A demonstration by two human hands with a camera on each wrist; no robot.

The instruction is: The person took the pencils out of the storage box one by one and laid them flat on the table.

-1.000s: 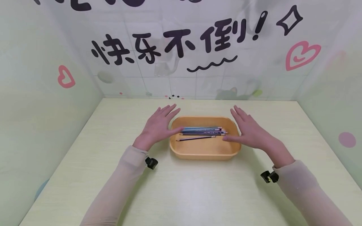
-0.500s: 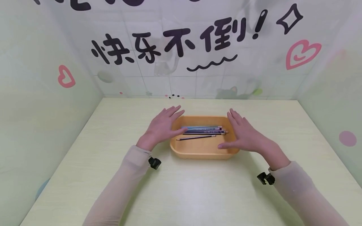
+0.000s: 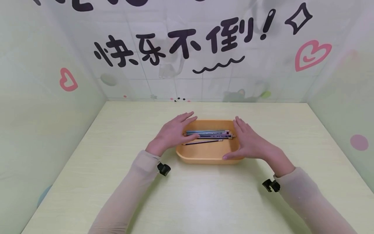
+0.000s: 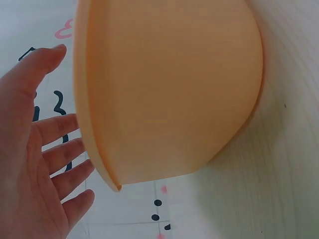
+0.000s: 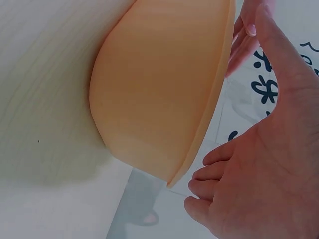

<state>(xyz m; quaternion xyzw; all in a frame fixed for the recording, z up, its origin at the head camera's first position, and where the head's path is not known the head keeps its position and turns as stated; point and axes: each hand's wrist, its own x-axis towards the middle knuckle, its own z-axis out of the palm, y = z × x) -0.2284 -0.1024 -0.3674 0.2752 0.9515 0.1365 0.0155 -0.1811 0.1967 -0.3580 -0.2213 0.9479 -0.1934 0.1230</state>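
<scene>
An orange rounded plastic tray [image 3: 207, 160] stands on the table and holds several pencils [image 3: 208, 135]. Most of the pencils lie bunched side by side, and a dark one sits a little apart toward the front. My left hand [image 3: 174, 131] is over the tray's left end with its fingers spread. My right hand [image 3: 252, 143] hovers at the right end, thumb toward the front rim and fingers toward the back. In both wrist views the tray's outer wall [image 4: 174, 94] shows, with the hand beside the rim [image 5: 212, 107] and no grip on it. Whether a fingertip touches is hard to tell.
The pale wood-grain table [image 3: 198, 198] spreads around the tray. A printed white backdrop [image 3: 140, 87] rises behind it, with side panels [image 3: 35, 123] to the left and right. A small black clip-like device [image 3: 164, 169] sits at each wrist.
Both hands have moved inward over the tray's ends, the left one to the right and the right one to the left and slightly nearer. The tray and pencils have stayed in place.
</scene>
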